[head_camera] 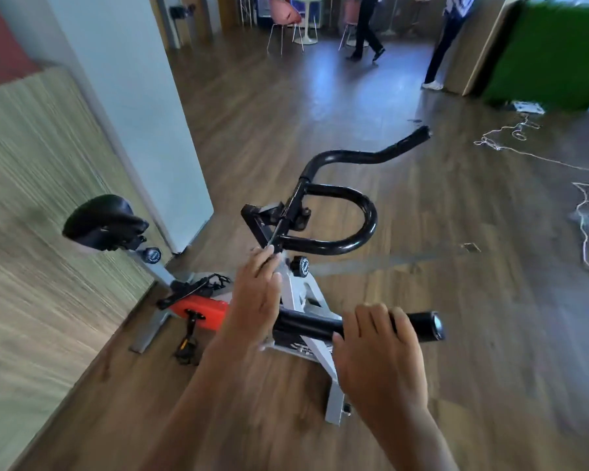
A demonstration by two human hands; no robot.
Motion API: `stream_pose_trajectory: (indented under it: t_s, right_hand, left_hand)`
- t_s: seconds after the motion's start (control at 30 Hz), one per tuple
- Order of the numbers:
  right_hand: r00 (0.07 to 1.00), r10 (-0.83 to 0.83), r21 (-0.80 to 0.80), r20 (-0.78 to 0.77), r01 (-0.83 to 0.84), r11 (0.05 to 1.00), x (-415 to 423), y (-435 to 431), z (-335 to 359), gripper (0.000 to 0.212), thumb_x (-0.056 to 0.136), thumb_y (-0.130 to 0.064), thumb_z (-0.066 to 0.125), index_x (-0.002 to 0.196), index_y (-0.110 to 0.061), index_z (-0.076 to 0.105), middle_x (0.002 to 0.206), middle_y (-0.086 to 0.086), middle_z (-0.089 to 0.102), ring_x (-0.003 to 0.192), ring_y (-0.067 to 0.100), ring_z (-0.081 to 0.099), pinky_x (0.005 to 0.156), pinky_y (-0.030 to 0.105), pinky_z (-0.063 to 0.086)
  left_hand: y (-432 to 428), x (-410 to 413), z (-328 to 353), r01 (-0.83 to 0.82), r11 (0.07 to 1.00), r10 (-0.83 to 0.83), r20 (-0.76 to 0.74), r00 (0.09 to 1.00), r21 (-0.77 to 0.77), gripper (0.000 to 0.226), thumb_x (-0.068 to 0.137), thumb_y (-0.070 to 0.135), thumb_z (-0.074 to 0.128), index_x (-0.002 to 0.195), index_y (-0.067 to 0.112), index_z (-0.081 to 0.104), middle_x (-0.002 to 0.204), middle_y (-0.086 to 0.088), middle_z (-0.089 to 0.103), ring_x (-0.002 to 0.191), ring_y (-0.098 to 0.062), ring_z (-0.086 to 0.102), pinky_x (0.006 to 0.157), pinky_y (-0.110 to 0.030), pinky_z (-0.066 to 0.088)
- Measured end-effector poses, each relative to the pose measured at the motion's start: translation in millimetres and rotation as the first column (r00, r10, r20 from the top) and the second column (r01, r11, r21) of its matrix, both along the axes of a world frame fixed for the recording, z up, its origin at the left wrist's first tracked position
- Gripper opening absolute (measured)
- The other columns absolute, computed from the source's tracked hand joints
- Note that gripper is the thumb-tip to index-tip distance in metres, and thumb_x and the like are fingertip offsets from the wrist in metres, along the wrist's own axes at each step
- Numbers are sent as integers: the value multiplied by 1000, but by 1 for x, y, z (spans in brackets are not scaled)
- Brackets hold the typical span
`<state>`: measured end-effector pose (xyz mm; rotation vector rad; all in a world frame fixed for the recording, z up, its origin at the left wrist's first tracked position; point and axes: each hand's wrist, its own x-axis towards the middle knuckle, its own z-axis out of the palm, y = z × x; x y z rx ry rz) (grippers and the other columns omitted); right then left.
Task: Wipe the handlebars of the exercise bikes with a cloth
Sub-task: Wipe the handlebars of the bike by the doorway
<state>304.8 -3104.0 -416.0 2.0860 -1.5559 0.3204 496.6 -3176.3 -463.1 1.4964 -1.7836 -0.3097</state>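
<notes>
A grey and orange exercise bike [300,294] stands on the wood floor beside a wall. Its black handlebar [340,246] loops in the middle, with a far grip [412,139] reaching up right and a near grip [422,326] pointing right. My right hand [378,362] curls over the near grip, just left of its end cap. My left hand [255,300] hovers with straight fingers above the inner part of that bar, fingertips close to the handlebar clamp [279,215]. No cloth shows in either hand.
The black saddle [102,222] sits at the left by a wood-panelled wall [48,198]. White cord [585,212] lies tangled on the floor at the right. Two people stand far back near chairs [286,18] and a green panel [551,49].
</notes>
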Motion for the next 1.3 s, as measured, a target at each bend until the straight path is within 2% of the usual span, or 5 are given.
stream_pose_trajectory:
  t_s: [0.1, 0.23, 0.43, 1.07, 1.3]
  right_hand:
    - [999, 12, 39, -41, -10, 999, 0, 0, 3, 22, 79, -29, 67, 81, -8, 62, 77, 12, 58, 74, 32, 54, 81, 41, 33]
    - [997, -5, 94, -80, 12, 995, -2, 2, 4, 25, 79, -31, 67, 86, -7, 63, 81, 12, 60, 79, 31, 55, 84, 40, 33]
    - [997, -47, 122, -66, 55, 991, 5, 3, 7, 23, 81, -32, 64, 83, -9, 61, 81, 11, 60, 80, 30, 55, 85, 39, 33]
    - [983, -133, 2, 126, 134, 991, 20, 3, -7, 30, 92, -34, 42, 80, -9, 56, 81, 10, 59, 87, 31, 56, 91, 38, 34]
    - [987, -87, -31, 132, 92, 995, 16, 5, -15, 33, 94, -35, 43, 84, -8, 59, 82, 9, 60, 88, 30, 57, 101, 41, 36]
  left_hand:
    - [-33, 12, 23, 76, 939, -113, 92, 989, 335, 63, 102, 37, 21, 153, 2, 14, 164, -10, 5, 152, -21, 1, 120, -25, -1]
    - [-2, 5, 20, 43, 954, -78, 106, 991, 298, 60, 101, 30, 19, 153, 3, 6, 160, -2, -10, 151, -22, -11, 121, -28, -7]
    - [-23, 11, 24, 38, 915, -142, 233, 962, 402, 57, 105, 24, 25, 154, 2, 4, 163, -12, -10, 151, -26, -11, 123, -36, -5]
    - [-21, 9, 18, 37, 921, 3, -103, 995, 388, 55, 105, 14, 28, 154, 2, 7, 163, -19, 8, 144, -45, 23, 114, -57, 29]
    - [28, -16, 2, -113, 978, 149, -211, 966, 174, 57, 96, 11, 28, 149, -7, 20, 159, -23, 15, 147, -19, 8, 121, -30, 8]
